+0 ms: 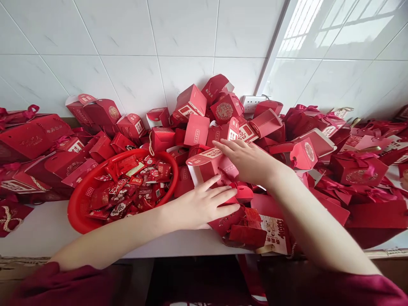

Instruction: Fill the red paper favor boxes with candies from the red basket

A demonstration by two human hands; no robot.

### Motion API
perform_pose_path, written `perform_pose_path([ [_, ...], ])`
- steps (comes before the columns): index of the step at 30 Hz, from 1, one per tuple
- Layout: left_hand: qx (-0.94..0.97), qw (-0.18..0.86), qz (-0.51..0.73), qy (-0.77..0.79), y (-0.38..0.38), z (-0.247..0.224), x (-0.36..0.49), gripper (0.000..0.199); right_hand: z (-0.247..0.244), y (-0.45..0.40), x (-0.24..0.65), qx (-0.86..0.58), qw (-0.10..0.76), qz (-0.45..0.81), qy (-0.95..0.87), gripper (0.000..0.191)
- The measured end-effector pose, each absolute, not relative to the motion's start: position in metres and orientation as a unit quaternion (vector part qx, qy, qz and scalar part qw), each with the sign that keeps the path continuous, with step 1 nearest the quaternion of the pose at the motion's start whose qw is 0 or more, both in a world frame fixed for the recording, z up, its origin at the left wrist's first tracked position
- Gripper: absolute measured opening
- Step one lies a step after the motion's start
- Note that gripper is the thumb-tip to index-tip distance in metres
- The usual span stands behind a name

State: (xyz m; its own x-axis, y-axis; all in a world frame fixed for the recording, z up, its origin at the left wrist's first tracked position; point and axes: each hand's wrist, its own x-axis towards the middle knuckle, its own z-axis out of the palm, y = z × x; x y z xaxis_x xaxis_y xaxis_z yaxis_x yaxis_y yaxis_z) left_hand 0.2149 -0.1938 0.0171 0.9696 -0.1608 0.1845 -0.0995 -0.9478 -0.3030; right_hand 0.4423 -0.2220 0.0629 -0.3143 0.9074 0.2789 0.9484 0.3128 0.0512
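Note:
Both of my hands reach into a pile of red gift boxes. My left hand (204,205) lies over a dark red box (222,224), palm down with its fingers spread. Just beyond it, my right hand (247,159) rests at the right side of a red gift box (207,158) with a white label, its fingers stretched to the left. The parts of the boxes under both palms are hidden. Below the hands sits an open red box (247,233) with shiny red wrapping showing inside. Beside it lies a cream printed card (274,233).
A red plastic basket (76,210) of small wrapped sweets (137,182) stands left of my hands. Many more red boxes crowd the white table (172,243), some with ribbons (363,163). Behind them rise a tiled wall (185,32) and a power strip (251,103).

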Motion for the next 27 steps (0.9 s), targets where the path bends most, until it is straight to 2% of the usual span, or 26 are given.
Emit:
perform_pose_path([
  [3,-0.978,0.166,-0.104,0.076,-0.195,0.016,0.215,0.063,0.05,-0.229,0.442,-0.539,0.106,-0.137,-0.824,0.101],
  [8,-0.969,0.19,-0.127,0.094,-0.194,0.012,0.214,0.041,0.04,-0.243,0.442,-0.489,0.13,-0.155,-0.848,0.088],
  [13,-0.961,0.19,-0.159,0.122,-0.191,0.023,0.206,0.037,0.046,-0.244,0.462,-0.533,0.197,-0.162,-0.806,0.107],
  [17,-0.962,0.157,-0.195,0.105,-0.183,0.037,0.197,0.049,0.063,-0.246,0.48,-0.582,0.281,-0.159,-0.746,0.101],
  [21,-0.952,0.107,-0.274,0.082,-0.169,0.048,0.19,0.06,0.076,-0.244,0.491,-0.555,0.365,-0.172,-0.727,0.116],
  [27,-0.919,-0.01,-0.392,-0.051,-0.132,0.059,0.181,0.078,0.08,-0.247,0.491,-0.54,0.41,-0.181,-0.713,0.118],
])
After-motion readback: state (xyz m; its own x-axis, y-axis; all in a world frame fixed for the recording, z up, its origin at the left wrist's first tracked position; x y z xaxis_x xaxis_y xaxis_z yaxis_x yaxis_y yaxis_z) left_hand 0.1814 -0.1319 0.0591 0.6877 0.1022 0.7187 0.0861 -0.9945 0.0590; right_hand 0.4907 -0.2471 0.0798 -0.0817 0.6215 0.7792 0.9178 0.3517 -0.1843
